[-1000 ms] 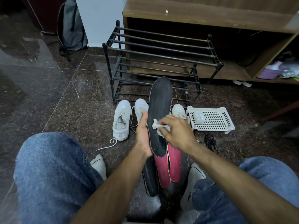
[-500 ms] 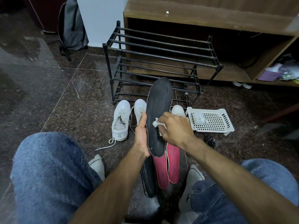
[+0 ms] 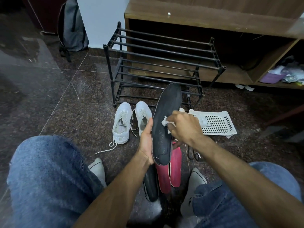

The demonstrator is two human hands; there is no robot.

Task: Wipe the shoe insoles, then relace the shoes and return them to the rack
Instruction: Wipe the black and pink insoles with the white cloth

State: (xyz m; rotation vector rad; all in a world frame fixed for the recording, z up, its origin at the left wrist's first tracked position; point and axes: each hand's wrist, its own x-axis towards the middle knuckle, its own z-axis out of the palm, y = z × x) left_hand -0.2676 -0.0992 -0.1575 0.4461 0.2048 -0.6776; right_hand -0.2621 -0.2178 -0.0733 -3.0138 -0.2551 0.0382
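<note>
Insoles are our job just now, and the big things around us set the scene: a wooden cabinet [image 3: 213,18] at the back of the floor, then the black shoe rack [image 3: 161,63] before it, its bars bare of shoes. Nearer us on the floor stand two white shoes [image 3: 121,124], laces loose, side by side just left of our hands.

We hold the black insole [image 3: 166,122] nearly upright between our knees, its long axis running from the heel near us to the toe pointing away toward the rack. Our left hand [image 3: 146,142] grips its left edge low down, fingers curled behind it. Our right hand [image 3: 182,127] pinches a white wipe [image 3: 165,121] and presses it to the insole's middle; that hand is the one placed to stroke along the length, we judge.

Below our hands lie two red insoles [image 3: 171,173] and another black insole [image 3: 150,185], touching one another.

A white basket [image 3: 217,124] right of our hands holds a pale wad.
</note>
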